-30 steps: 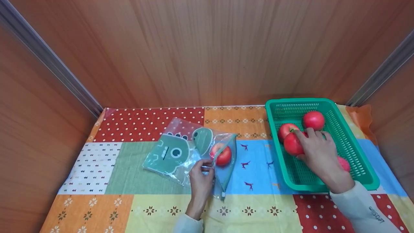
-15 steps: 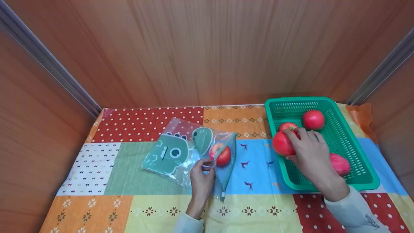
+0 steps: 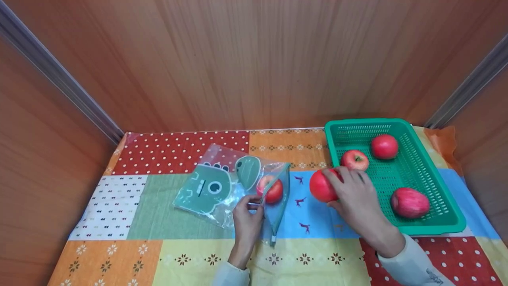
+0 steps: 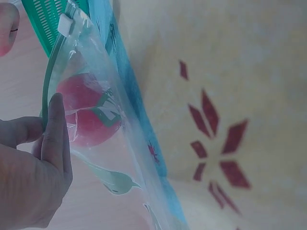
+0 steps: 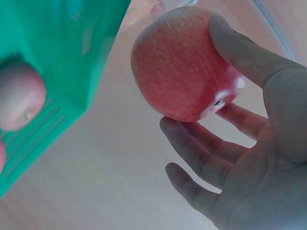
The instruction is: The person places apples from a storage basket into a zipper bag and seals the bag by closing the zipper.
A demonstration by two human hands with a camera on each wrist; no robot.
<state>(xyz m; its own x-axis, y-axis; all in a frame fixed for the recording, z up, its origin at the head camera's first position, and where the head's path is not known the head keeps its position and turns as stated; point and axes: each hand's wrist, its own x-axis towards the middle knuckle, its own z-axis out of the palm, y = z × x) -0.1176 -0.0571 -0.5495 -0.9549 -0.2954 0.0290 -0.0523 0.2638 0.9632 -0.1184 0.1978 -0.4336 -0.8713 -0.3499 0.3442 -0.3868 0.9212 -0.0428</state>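
Over a multicoloured patchwork-print cloth [image 3: 198, 274], a person's bare left hand [image 3: 247, 220] is pinching one edge of a clear plastic zip bag [image 3: 237, 188] printed with green cartoon shapes, its green-edged mouth gaping rightward. A round red-and-yellowish apple [image 3: 274, 193] is lying inside, near that mouth. Farther right, the bare right hand [image 3: 359, 196] is gripping a round, glossy red apple [image 3: 321, 186] between thumb and fingers, holding it just outside a rectangular green plastic basket [image 3: 436, 229]. In the basket, a streaked pinkish-red apple [image 3: 410, 202] is resting toward the near end, a stem-up red apple [image 3: 354, 159] by the left wall, and a plain red apple [image 3: 384, 147] farther back. Behind, a brown wood-grain panel [image 3: 254, 67] is rising.
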